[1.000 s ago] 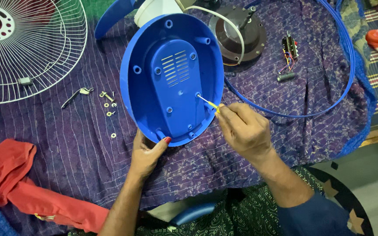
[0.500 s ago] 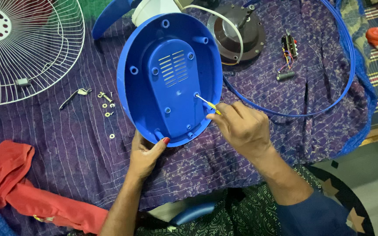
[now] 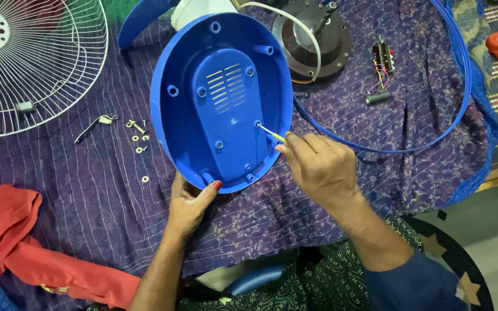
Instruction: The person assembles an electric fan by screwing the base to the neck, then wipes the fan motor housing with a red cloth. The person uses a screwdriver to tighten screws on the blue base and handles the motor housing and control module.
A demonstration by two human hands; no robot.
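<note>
Blue plastic cover (image 3: 221, 101), oval, hollow side up, resting on purple cloth (image 3: 105, 207) at centre. Near rim at 6 o'clock gripped by left hand (image 3: 188, 204): thumb with red nail hooked over the edge, other fingers hidden beneath. At 4 o'clock, right hand (image 3: 318, 167) curled, fingertips pinched together around a yellow-handled screwdriver (image 3: 273, 133), tip seated in one screw hole on the raised inner panel. Open cloth free at 7 and 8 o'clock, bounded by one red rag (image 3: 12, 236). At 9 o'clock, several small screws and washers (image 3: 138, 144), too small to count, beside one bent metal clip (image 3: 93, 126). Farther out: one wire fan guard (image 3: 36, 63) at 10 o'clock, one round motor (image 3: 312, 37) at 1 o'clock just beside the cover's rim, one blue ring (image 3: 456, 75) curving at 3 o'clock, one small switch with wires (image 3: 380, 60) inside it.
</note>
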